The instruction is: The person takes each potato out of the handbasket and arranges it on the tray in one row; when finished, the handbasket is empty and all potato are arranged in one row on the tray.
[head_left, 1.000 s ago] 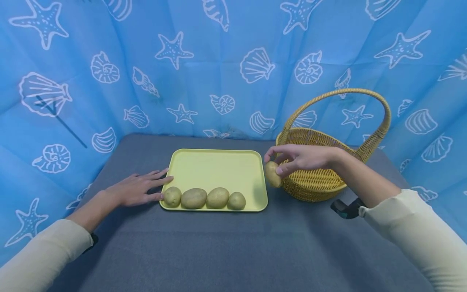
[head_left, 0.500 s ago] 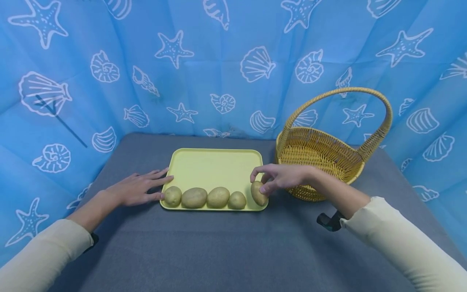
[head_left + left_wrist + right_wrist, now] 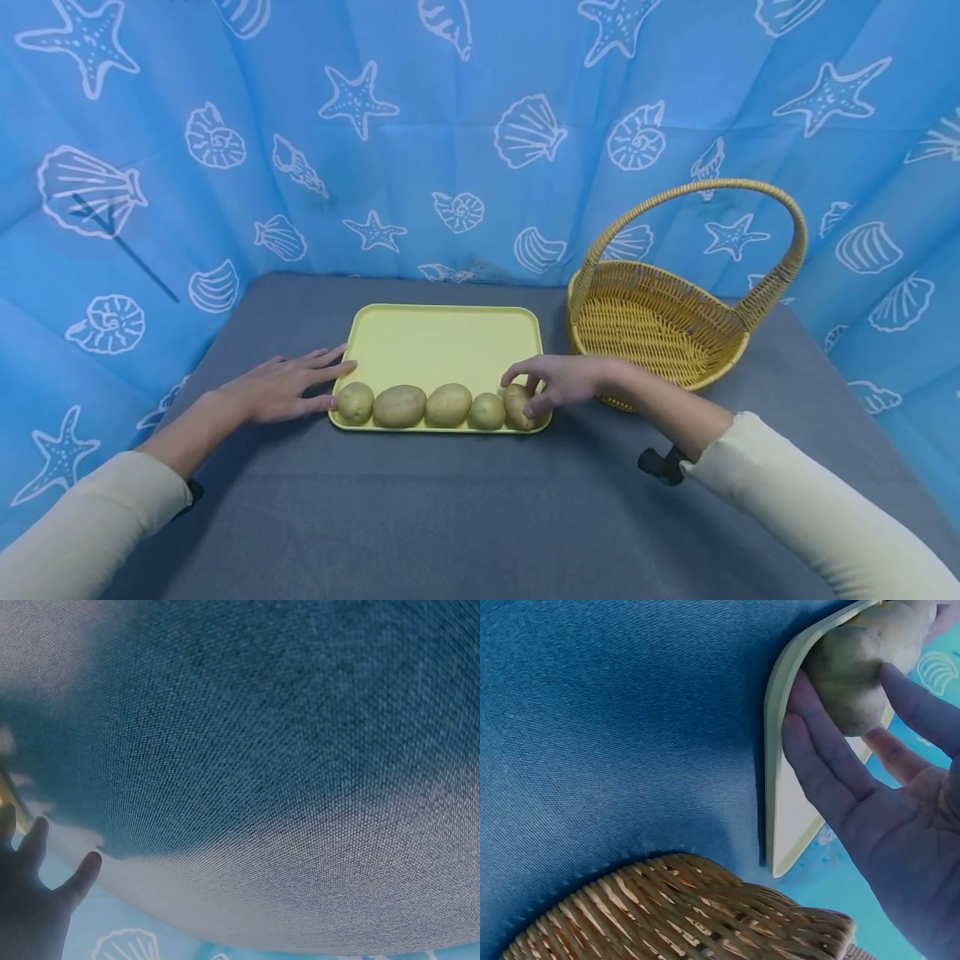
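A yellow tray lies on the table with several potatoes in a row along its near edge. At the row's right end, my right hand pinches a potato between thumb and fingers, low in the tray's near right corner. In the right wrist view, fingertips and thumb of that hand stand around the potato. On the other side, my left hand rests at the tray's left edge, fingers straight and spread, its thumb by the leftmost potato.
Right of the tray stands a woven basket with a tall arched handle; its visible inside holds nothing. A dark grey cloth covers the table. Behind hangs a blue curtain printed with shells and starfish.
My right hand has carried the potato left from beside the basket and down into the tray's near right corner, next to the others. The left hand has stayed in place.
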### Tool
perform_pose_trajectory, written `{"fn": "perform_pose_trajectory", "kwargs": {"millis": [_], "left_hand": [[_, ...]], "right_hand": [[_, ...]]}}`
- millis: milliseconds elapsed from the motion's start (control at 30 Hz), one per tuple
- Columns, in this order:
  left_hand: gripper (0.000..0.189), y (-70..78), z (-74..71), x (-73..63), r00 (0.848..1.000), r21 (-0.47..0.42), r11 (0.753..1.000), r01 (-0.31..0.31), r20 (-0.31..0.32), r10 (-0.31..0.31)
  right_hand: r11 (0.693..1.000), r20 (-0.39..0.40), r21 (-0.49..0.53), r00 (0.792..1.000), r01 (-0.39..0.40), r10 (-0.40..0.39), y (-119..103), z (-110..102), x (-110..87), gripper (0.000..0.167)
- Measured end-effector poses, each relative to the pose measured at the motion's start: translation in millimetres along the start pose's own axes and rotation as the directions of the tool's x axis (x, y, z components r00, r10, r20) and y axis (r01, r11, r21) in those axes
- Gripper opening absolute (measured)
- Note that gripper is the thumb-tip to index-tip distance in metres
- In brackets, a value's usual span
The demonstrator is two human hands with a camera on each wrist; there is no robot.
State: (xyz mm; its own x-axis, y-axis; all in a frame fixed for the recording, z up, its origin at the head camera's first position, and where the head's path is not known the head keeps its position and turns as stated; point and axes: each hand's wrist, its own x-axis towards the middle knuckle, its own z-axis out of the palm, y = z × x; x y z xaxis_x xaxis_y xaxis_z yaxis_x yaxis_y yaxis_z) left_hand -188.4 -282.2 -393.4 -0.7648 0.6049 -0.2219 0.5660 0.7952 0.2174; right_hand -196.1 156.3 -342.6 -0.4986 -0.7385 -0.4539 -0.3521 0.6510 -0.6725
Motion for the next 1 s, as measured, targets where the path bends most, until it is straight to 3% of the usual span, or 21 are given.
{"fn": "perform_pose_trajectory", "kwargs": {"millis": [367,500,600,700,767,900,1000], "left_hand": [[0.067,0.5,2.1,3.6,1.0,-0.005,1.0,-0.01,-0.01,0.01],[0.067,0.3,2.6,4.6,1.0,0.004,1.0,-0.016,-0.016,0.016],[0.069,0.5,2.6,4.7,1.0,0.012,1.0,-0.01,-0.014,0.011],[0.07,0.9,1.2,3.6,1.0,0.013,1.0,0.002,-0.005,-0.002],[0.072,1.4,-1.0,2.8,1.0,0.008,1.0,0.015,0.003,-0.015],[0.073,1.2,-7.7,2.0,0.999,0.019,0.999,0.033,-0.016,-0.033],[0.07,-2.1,-12.6,1.9,0.994,0.09,0.995,0.051,-0.097,-0.042]], "right_hand": [[0.995,-0.037,-0.069,0.997,-0.075,0.073,-11,-1,-23.0,0.065],[0.998,-0.141,-0.06,0.99,-0.006,-0.002,-18,-6,-43.6,0.06],[0.996,-0.284,-0.085,0.957,0.036,-0.059,-24,-14,-62.5,0.054],[0.988,-0.447,-0.141,0.886,0.067,-0.124,-31,-22,-83.5,0.051],[0.976,-0.551,-0.203,0.815,0.074,-0.176,-34,-27,-98.5,0.051],[0.923,-0.716,-0.385,0.637,-0.017,-0.287,-33,-39,-129.0,0.06],[0.858,-0.795,-0.489,0.484,-0.158,-0.364,-18,-51,-150.3,0.062]]}}
